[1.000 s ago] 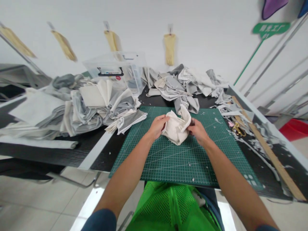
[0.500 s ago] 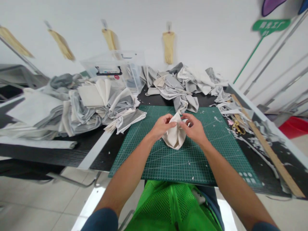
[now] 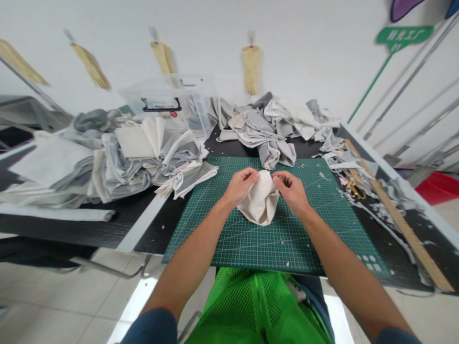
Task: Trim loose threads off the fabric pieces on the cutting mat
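Observation:
A cream-coloured piece of fabric [image 3: 261,199] hangs between my hands, its lower folds reaching down over the green cutting mat [image 3: 236,248]. My left hand [image 3: 242,186] pinches its upper left edge between thumb and fingers. On the opposite edge, my right hand [image 3: 291,188] is closed with thumb and forefinger on the cloth. The top of the fabric is spread between the two grips, while the bottom sags in an open fold. Fingertips behind the cloth are hidden.
Stacks of grey and white cloth [image 3: 136,157] lie left, beside a clear plastic box [image 3: 168,102]. More cloth pieces [image 3: 258,126] are heaped behind the mat. Gold-handled scissors [image 3: 355,190], a wooden ruler [image 3: 401,220] and fabric scraps [image 3: 394,196] lie to the right.
My hands have drawn slightly apart, and the top of the fabric, bunched to a point before, is now spread wider between them.

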A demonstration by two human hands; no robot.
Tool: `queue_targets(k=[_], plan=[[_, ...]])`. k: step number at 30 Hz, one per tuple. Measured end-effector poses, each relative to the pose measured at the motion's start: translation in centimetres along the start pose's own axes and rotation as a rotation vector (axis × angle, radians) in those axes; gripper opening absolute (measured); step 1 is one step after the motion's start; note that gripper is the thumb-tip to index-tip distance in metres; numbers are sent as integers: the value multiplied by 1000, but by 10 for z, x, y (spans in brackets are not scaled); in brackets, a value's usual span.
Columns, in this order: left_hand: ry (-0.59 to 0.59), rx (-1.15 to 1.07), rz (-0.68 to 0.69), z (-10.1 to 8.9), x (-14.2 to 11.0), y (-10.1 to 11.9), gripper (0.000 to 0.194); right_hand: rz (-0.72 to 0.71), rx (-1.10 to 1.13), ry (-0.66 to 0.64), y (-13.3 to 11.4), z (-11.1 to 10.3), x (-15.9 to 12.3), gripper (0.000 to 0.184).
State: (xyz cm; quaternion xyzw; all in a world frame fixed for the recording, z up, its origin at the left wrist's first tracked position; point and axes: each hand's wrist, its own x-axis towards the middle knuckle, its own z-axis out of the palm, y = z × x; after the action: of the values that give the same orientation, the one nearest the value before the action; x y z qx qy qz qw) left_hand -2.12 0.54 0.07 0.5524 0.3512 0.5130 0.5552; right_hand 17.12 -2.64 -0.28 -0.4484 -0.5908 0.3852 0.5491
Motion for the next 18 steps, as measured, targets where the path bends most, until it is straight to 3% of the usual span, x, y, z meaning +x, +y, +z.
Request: queue_targets(k=[4, 10, 15, 18], plan=[[-116, -68, 33, -1, -5, 4, 29, 63, 80, -29, -1, 1, -1, 42], [-173, -20, 102, -1, -5, 4, 18, 39, 30, -117, -3, -1, -1, 37], [-178, -82, 139, -2, -2, 0, 11, -10, 43, -19, 1, -2, 0, 31], [-183, -104, 116, -3, -1, 0, 7, 8, 128, -28, 4, -1, 0, 30]])
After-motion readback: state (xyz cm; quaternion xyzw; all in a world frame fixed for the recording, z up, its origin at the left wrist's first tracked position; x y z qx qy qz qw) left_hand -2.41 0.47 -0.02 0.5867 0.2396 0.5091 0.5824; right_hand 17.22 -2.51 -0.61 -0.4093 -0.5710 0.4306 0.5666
